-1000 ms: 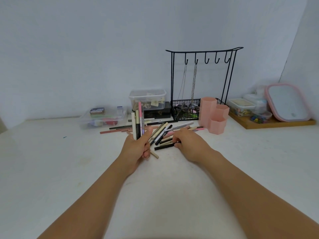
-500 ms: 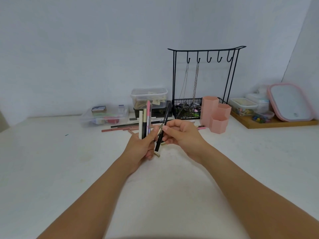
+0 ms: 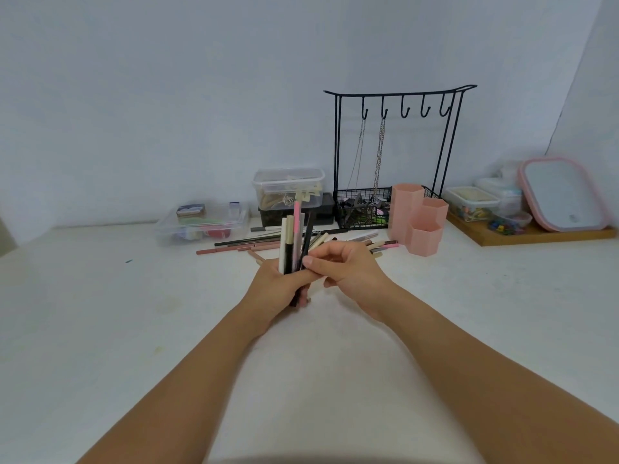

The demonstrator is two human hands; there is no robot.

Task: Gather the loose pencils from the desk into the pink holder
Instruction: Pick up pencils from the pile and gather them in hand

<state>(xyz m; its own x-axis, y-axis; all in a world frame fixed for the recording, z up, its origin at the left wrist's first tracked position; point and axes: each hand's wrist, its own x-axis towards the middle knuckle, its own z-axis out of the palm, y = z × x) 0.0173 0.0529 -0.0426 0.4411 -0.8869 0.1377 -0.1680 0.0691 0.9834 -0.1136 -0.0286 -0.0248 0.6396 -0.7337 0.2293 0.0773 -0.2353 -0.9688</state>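
Observation:
My left hand (image 3: 278,289) grips an upright bundle of pencils (image 3: 294,239): white, black, pink and beige ones. My right hand (image 3: 348,262) is right beside it, its thumb and fingers pinching a black pencil (image 3: 306,237) at the bundle's right side. Behind the hands, more loose pencils (image 3: 248,244) lie scattered on the white desk (image 3: 100,313). The pink holder (image 3: 418,222), made of three hexagonal tubes, stands to the right of the pile.
A black wire rack (image 3: 395,155) with hooks and chains stands behind the holder. Clear plastic boxes (image 3: 288,187) and a flat clear tray (image 3: 204,222) line the wall to the left. A wooden board (image 3: 536,234) with small containers and a pink-rimmed lid (image 3: 562,194) sits at right.
My right hand picked a black pencil off the pile, lifted it and brought it against the bundle in my left hand. The left hand has kept its bundle upright.

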